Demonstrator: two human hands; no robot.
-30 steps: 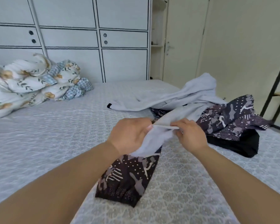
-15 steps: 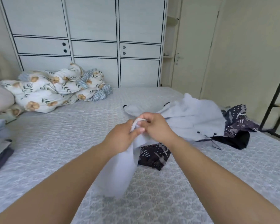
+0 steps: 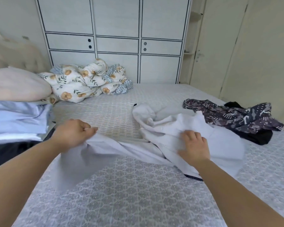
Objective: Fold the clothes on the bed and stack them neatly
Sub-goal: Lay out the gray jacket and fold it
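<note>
while the pale grey garment (image 3: 164, 138) lies half spread across the bed (image 3: 138, 194), the left hand (image 3: 72, 134) pinches one edge of it between thumb and curled fingers, lifting that edge a little off the mattress. the right hand (image 3: 193, 145) lies on the bunched part of the same cloth, fingers bent down into it; looks like a grip on a fold, though the fingertips are partly sunk in fabric. the garment runs from the left fingers across to the right fingers and past them, its crumpled end heaped just beyond the right knuckles. a dark trim edge (image 3: 193, 177) shows near the right wrist.

handling guess: thin, light, floppy knit, no stiffness, sags between the two hands and wrinkles easily; not slippery, not fragile. best held at hems or corners, pulled taut between both hands, then laid flat before folding.

patterned dark garment (image 3: 233, 117) lies beyond the right fingers, over a black piece (image 3: 256, 136), both unfolded. folded stack (image 3: 18, 118) sits left of the left fingers, touching a pink pillow (image 3: 16, 86). floral quilt (image 3: 85, 82) is well beyond the left fingers, against the wardrobe (image 3: 116, 38).

no brand, label or readable writing seen anywhere.
</note>
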